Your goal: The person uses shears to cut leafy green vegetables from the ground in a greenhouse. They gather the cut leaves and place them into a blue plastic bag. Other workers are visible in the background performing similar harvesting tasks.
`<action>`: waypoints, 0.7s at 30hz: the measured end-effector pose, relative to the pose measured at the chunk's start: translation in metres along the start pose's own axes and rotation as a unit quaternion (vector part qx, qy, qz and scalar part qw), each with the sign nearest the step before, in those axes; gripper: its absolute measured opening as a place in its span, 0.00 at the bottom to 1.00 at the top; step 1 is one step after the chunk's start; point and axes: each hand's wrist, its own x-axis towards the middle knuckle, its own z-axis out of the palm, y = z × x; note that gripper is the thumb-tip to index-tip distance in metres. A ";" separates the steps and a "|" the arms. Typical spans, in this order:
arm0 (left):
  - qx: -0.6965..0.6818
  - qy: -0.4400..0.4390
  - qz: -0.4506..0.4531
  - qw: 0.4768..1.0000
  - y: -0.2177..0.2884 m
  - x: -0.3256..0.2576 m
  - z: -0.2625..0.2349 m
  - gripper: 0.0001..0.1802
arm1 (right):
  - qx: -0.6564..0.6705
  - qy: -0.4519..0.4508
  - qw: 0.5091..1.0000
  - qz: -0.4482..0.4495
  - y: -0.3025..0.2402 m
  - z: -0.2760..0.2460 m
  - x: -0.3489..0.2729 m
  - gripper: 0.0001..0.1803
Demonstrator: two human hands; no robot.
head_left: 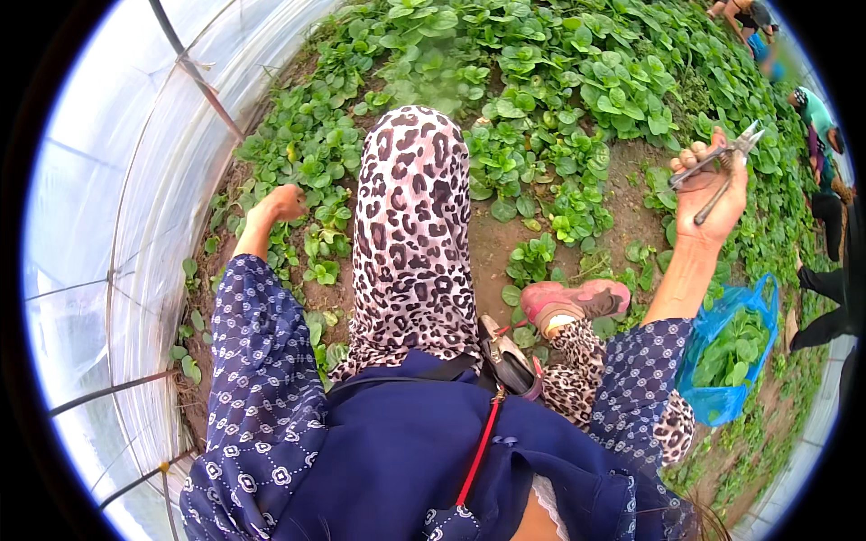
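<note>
My right hand [709,209] is turned palm up on the right, its fingers curled round a pair of garden snips [743,142]. The pointed metal blades stick out past the fingers to the upper right, and a dark handle lies across the palm. On the left, my left hand [287,204] hangs just over low green leafy plants [329,149], with its fingers closed. Whether anything is inside them is hidden.
A blue plastic bag [715,404] with picked leaves stands beside my right arm. Plastic greenhouse sheeting [99,207] on metal poles rises at the left. My leopard-print knee [415,207] juts forward among the plants. Other people [816,135] bend over at the far right.
</note>
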 end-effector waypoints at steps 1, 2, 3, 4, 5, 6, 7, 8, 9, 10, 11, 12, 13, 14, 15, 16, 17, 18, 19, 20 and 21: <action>-0.030 -0.010 0.004 1.000 -0.002 0.000 0.019 0.25 | -0.008 -0.043 0.999 -0.007 -0.014 0.013 0.008 0.23; -0.041 -0.024 0.022 0.999 0.003 0.003 0.034 0.25 | -0.030 -0.071 0.997 -0.021 -0.027 0.018 0.018 0.24; -0.055 -0.020 0.027 0.998 0.004 0.004 0.044 0.25 | -0.054 -0.104 0.993 -0.032 -0.040 0.029 0.030 0.25; -0.063 -0.021 0.030 0.997 0.005 0.005 0.049 0.25 | -0.052 -0.158 0.986 -0.024 -0.055 0.042 0.045 0.26; -0.074 -0.007 0.025 0.997 0.007 0.005 0.052 0.24 | -0.090 -0.132 0.986 -0.046 -0.066 0.053 0.058 0.27; -0.093 0.003 0.021 0.995 0.008 0.004 0.052 0.22 | -0.111 -0.186 0.975 -0.045 -0.078 0.064 0.072 0.28; -0.107 0.021 0.019 0.994 0.009 0.003 0.050 0.21 | -0.171 -0.156 0.970 -0.078 -0.083 0.073 0.082 0.29; -0.130 0.043 0.012 0.991 0.008 0.000 0.049 0.20 | -0.231 -0.151 0.955 -0.108 -0.089 0.082 0.093 0.31; -0.150 0.069 0.004 0.986 0.007 -0.005 0.047 0.18 | -0.228 -0.168 0.955 -0.083 -0.088 0.088 0.101 0.31; -0.169 0.097 -0.003 0.981 0.006 -0.010 0.046 0.17 | -0.224 -0.215 0.949 -0.060 -0.088 0.093 0.109 0.31; -0.171 0.102 -0.026 0.980 0.003 -0.017 0.047 0.17 | -0.239 -0.209 0.946 -0.067 -0.080 0.092 0.112 0.30; -0.171 0.107 -0.048 0.978 0.000 -0.025 0.048 0.17 | -0.249 -0.211 0.943 -0.073 -0.071 0.090 0.115 0.30; -0.167 0.110 -0.071 0.977 -0.004 -0.034 0.049 0.16 | -0.228 -0.228 0.946 -0.035 -0.057 0.084 0.116 0.29; -0.176 0.110 -0.094 0.974 -0.009 -0.044 0.050 0.16 | -0.204 -0.255 0.945 0.006 -0.040 0.078 0.118 0.29; -0.168 0.092 -0.124 0.974 -0.012 -0.054 0.054 0.16 | -0.172 -0.287 0.941 0.048 -0.022 0.072 0.124 0.29; -0.155 0.074 -0.151 0.974 -0.018 -0.065 0.054 0.16 | -0.163 -0.253 0.950 0.086 -0.001 0.067 0.128 0.29; -0.134 0.061 -0.179 0.973 -0.023 -0.075 0.053 0.16 | -0.133 -0.243 0.953 0.122 0.020 0.059 0.130 0.29; -0.132 0.062 -0.194 0.970 -0.028 -0.082 0.054 0.16 | -0.129 -0.207 0.957 0.158 0.040 0.052 0.132 0.29; -0.131 0.064 -0.209 0.967 -0.028 -0.087 0.057 0.16 | -0.118 -0.196 0.954 0.196 0.057 0.046 0.135 0.28; -0.142 0.059 -0.209 0.966 -0.029 -0.092 0.060 0.16 | -0.101 -0.188 0.950 0.229 0.074 0.042 0.137 0.28; -0.157 0.065 -0.214 0.962 -0.027 -0.096 0.066 0.16 | -0.097 -0.147 0.946 0.272 0.089 0.040 0.141 0.28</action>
